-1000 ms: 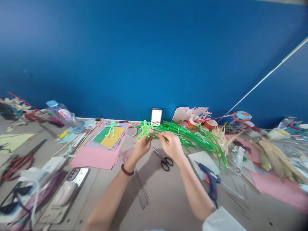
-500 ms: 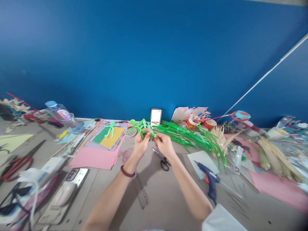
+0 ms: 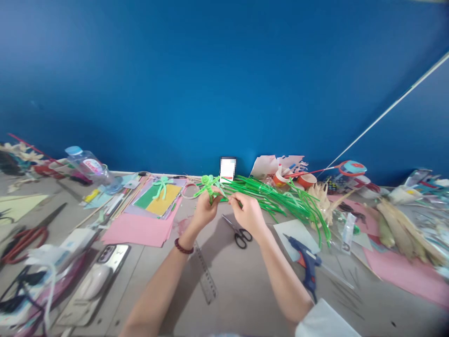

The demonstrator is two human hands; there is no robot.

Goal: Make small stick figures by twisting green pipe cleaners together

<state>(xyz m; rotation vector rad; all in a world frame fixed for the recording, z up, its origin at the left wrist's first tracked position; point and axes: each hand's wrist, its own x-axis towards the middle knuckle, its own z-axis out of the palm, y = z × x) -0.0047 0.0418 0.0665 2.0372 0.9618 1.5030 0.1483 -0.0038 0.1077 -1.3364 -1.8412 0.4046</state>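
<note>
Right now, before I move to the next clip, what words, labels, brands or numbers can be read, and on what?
"G…", in red script on the bottle; the remaining letters are too blurred to be sure of.
Ruler: markings visible, numbers too small to read.
Upright screen: pixelated, unreadable.
Glue gun: no readable text.
I can read nothing else with confidence.
</note>
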